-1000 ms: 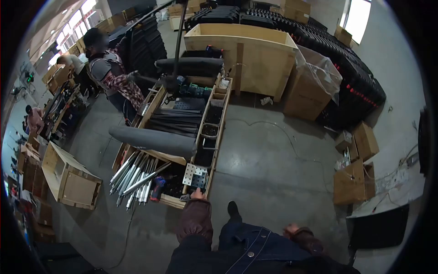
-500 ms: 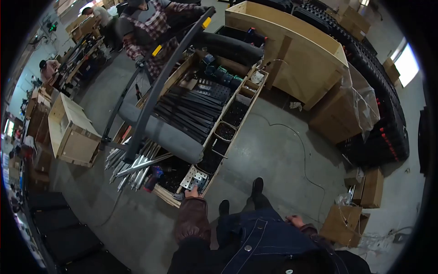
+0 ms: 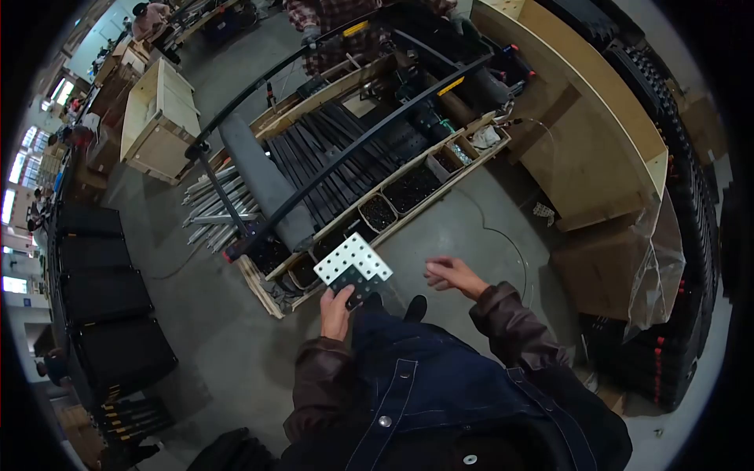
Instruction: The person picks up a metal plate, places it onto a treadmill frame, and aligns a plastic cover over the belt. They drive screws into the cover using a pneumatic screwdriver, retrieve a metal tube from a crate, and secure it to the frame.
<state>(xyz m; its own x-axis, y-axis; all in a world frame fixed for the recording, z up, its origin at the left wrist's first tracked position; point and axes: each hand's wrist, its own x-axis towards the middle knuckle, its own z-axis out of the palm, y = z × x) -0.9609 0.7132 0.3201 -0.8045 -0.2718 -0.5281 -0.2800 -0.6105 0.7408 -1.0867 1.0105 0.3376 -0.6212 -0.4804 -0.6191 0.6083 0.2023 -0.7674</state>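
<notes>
My left hand is closed on a stack of perforated metal plates, held over the near edge of the wooden bench. The plates look partly bright white and partly dark, with rows of round holes. To their right, my right hand is raised with its fingers loosely apart and nothing visible in it. On the bench, a black metal frame leans across two grey padded rollers, one of them a near roller. Below it lie many dark metal bars.
Small bins of dark hardware line the bench's near side. Silver tubes stick out at its left end. A person in a checked shirt stands across the bench. A large wooden crate is at right, and a cable crosses the floor.
My left hand has lifted the perforated plates out of the bench's corner bin toward me. My right hand has risen from my side. The black frame now lies lower over the bench.
</notes>
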